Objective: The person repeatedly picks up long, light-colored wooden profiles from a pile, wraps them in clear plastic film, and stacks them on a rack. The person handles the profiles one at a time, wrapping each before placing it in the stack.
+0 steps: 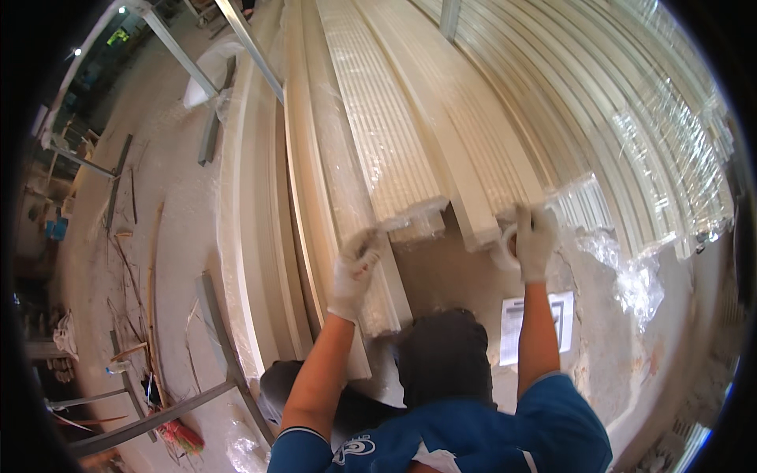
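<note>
My left hand, in a whitish work glove with dark smudges, is closed beside the end of a ribbed cream panel wrapped in clear plastic film. What its fingers pinch is too small to tell. To the right, my gloved right hand grips a roll of pale tape at the end of a second ribbed panel. Under my left hand runs a long film-covered panel, its end near my knee. Both hands are a little blurred.
More long cream profiles lie to the left, and a stack of film-wrapped strips to the right. A printed sheet and crumpled clear film are on the concrete floor. A metal frame stands at left, near scattered sticks.
</note>
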